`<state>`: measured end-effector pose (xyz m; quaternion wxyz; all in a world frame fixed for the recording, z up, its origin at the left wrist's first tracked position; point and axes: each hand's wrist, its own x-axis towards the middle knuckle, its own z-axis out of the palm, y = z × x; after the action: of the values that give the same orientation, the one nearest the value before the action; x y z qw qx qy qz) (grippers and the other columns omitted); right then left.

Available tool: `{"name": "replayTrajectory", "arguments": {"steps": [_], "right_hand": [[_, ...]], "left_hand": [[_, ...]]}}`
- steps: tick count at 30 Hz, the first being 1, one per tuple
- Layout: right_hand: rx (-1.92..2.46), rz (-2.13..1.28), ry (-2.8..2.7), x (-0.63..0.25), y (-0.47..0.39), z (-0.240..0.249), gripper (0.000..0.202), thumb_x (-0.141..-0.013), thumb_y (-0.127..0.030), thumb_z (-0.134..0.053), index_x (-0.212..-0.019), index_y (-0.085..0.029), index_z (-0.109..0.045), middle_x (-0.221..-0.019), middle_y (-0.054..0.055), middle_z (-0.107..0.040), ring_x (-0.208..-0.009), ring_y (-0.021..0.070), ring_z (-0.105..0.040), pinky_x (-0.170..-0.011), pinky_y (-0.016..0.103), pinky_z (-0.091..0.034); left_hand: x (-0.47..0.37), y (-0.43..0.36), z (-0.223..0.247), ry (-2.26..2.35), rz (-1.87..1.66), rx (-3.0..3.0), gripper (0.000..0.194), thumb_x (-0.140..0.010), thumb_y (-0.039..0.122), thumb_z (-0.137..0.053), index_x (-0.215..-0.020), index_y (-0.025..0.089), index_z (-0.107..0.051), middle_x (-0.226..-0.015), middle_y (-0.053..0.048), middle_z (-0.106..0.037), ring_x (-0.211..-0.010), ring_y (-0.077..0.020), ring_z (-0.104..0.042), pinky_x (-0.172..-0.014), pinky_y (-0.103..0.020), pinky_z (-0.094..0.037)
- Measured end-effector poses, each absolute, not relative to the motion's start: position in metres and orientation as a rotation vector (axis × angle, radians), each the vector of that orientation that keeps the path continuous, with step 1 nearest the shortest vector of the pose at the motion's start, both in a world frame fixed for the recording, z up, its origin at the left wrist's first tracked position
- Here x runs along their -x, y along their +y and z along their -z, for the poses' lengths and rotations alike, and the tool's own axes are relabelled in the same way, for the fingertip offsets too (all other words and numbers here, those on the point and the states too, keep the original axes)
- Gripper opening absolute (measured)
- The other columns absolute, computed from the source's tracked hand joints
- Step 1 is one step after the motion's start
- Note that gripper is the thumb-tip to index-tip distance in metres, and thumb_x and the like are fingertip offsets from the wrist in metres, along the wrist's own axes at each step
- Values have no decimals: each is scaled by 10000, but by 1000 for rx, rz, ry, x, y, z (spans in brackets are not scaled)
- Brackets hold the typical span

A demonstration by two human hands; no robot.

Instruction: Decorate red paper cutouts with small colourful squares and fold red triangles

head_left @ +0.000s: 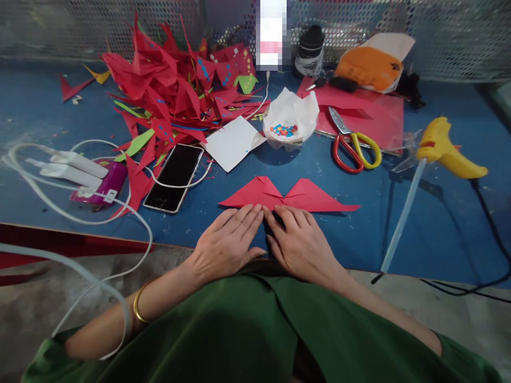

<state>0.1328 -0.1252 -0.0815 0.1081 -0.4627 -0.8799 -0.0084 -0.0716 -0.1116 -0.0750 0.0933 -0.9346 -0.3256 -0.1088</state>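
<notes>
A folded red paper shape (289, 198) with two peaks and long pointed ends lies flat on the blue table near its front edge. My left hand (229, 239) rests palm down, its fingertips on the paper's lower edge just left of the middle. Beside it my right hand (299, 242) also lies palm down, fingertips at the same edge right of the middle. Both hands have their fingers stretched out flat, and the two index fingertips almost meet. Nothing shows gripped in either hand.
Behind lie a heap of red paper cutouts (167, 80), a white sheet (233, 142), a paper-lined bowl (291, 114) with small coloured squares, and scissors (352, 141). A phone (174, 178) and white cables are at left, a yellow glue gun (449, 149) at right.
</notes>
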Motion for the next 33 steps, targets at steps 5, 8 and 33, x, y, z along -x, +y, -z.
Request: {"name": "replayTrajectory", "arguments": {"steps": [5, 8, 33], "right_hand": [[1368, 15, -2595, -133, -124, 81, 489, -988, -304, -417, -1403, -62, -511, -1270, 193, -600, -1150, 291, -498, -966, 425, -411], [1371, 14, -2599, -133, -125, 81, 498, -988, -305, -414, -1417, -66, -498, -1269, 192, -601, -1150, 289, -498, -963, 427, -413], [1366, 20, -2608, -133, -125, 80, 497, -982, -272, -407, -1421, -57, -493, -1246, 201, -598, -1150, 291, -494, -963, 435, -423]], "left_hand": [[72, -113, 75, -998, 295, 2789, 629, -1010, 500, -374, -1376, 14, -533, -1413, -169, -562, -1271, -292, -573, -1027, -414, -419], [73, -112, 73, -1014, 308, 2791, 606, -1011, 498, -382, -1370, 39, -547, -1395, -154, -581, -1251, -291, -590, -1038, -417, -404], [128, -78, 65, -1597, 741, 2823, 207, -952, 327, -575, -1109, 254, -688, -1094, -37, -764, -1105, -250, -673, -1001, -447, -443]]}}
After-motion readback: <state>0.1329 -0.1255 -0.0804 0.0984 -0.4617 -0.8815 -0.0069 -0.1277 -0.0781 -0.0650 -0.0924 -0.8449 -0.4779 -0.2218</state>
